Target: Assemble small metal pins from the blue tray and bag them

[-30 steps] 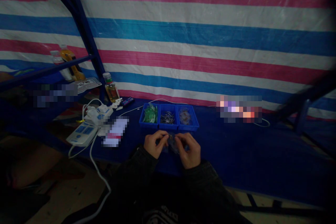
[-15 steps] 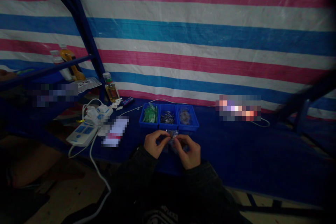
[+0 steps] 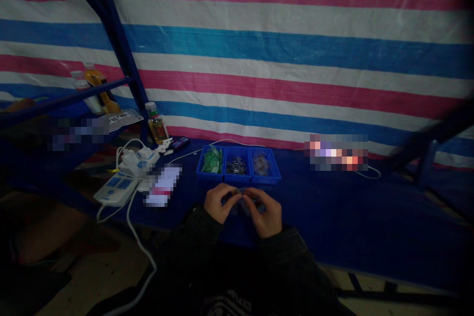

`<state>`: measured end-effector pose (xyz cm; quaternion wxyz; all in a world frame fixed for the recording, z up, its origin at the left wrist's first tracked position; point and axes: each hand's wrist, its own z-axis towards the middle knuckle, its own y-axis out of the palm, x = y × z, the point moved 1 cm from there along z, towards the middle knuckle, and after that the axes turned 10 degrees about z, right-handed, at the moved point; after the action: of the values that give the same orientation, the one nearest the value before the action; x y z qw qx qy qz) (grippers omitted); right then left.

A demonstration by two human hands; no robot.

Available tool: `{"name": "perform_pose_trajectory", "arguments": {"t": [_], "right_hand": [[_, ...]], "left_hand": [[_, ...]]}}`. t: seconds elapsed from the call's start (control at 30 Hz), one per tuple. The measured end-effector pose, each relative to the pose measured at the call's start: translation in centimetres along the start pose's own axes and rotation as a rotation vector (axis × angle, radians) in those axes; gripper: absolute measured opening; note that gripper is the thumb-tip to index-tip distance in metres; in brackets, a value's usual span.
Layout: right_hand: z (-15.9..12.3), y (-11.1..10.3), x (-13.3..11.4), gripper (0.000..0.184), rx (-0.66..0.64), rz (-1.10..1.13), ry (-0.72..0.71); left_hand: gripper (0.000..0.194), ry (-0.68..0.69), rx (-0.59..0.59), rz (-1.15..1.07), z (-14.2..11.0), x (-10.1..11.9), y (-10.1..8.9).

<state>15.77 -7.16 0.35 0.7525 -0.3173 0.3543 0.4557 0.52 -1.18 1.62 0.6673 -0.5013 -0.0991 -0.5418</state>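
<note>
My left hand [image 3: 221, 203] and my right hand [image 3: 264, 211] meet over the blue table, thumbs and forefingers pinched on the top edge of a small clear plastic bag [image 3: 242, 206]. Its contents are too dark to make out. Just beyond my fingers stand three joined blue bins. Green packets [image 3: 212, 160] fill the left bin, small metal screw-like pieces [image 3: 237, 166] lie in the middle bin, and clear plastic pieces [image 3: 260, 163] are in the right bin.
Left of the bins lie a blurred-out phone [image 3: 163, 185] and a white power strip [image 3: 114, 187] with plugs and cords. A bottle [image 3: 158, 123] stands by the blue frame post [image 3: 129, 64]. Another person's arm [image 3: 55, 234] shows at far left. A striped sheet [image 3: 277, 44] hangs behind.
My fingertips have drawn closer together along the bag's top edge, covering the part that stood above them. The bins have not moved.
</note>
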Motion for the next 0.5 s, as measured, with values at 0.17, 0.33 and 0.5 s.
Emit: {"name": "perform_pose_trajectory", "arguments": {"t": [0.17,0.33,0.5], "right_hand": [[0.25,-0.11,-0.55,0.017,-0.021,-0.037,-0.038],[-0.08,-0.05,-0.66,0.019,-0.028,-0.066,-0.001],[-0.39,0.24,-0.32,0.022,0.015,-0.038,0.009]], "left_hand": [[0.017,0.074,0.017,0.019,0.04,-0.34,0.11],[0.020,0.099,0.029,0.011,0.06,-0.56,0.24],[0.013,0.091,0.103,0.043,0.14,-0.15,-0.05]]}}
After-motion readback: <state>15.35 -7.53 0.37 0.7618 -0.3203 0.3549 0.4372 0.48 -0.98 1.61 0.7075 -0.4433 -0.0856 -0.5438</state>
